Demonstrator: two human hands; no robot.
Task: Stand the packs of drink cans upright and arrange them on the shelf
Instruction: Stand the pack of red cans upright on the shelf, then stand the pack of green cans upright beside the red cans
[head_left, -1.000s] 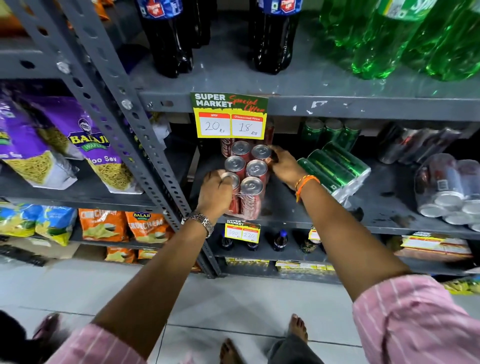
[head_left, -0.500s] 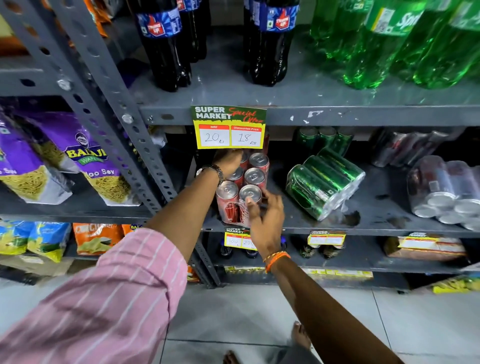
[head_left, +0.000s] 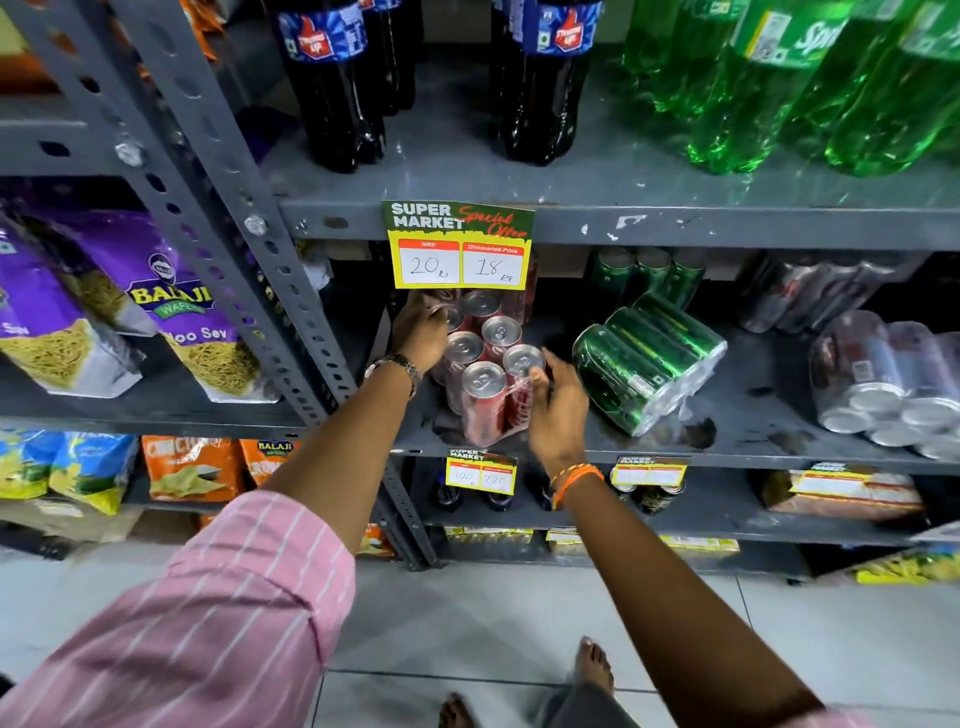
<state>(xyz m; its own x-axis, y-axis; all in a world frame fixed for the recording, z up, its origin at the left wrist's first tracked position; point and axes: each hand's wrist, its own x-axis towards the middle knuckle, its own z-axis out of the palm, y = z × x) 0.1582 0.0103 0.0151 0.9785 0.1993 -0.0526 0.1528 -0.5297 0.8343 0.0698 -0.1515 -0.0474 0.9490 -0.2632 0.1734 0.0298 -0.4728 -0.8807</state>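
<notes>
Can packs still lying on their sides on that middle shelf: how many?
2 clearly: the green pack right of the upright red pack in both hands, and a clear-wrapped pack at far right. Dark packs behind may hide more.

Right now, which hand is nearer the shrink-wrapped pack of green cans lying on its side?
Right. The right hand is beside the green pack; the left hand is beyond the red pack.

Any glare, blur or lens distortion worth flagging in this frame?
Head view: wide-angle bending bows the shelf upright; glare on the red can pack tops and green can pack wrap; price tag sharp; both hands reasonably sharp; lower shelf dim.
</notes>
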